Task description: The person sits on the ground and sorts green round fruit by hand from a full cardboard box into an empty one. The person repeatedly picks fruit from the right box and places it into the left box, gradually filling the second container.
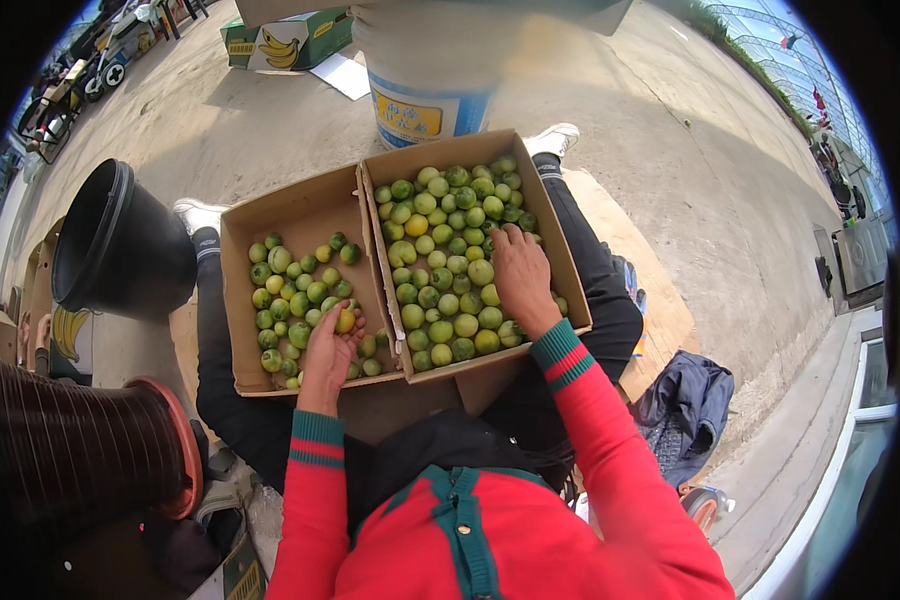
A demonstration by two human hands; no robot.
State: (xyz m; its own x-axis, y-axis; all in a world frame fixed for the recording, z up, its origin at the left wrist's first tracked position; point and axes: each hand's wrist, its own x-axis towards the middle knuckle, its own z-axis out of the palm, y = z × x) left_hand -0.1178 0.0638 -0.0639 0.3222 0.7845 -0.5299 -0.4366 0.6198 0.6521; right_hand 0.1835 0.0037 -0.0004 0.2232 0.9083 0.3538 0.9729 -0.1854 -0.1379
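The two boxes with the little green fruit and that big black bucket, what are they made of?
The boxes look like brown cardboard: matte, with folded flaps. The black bucket is probably plastic, smooth with a slight sheen.

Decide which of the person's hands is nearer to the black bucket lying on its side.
Left. The left hand holds a yellowish fruit in the left box, on the side toward the black bucket. The right hand rests on fruit in the right box, farther away.
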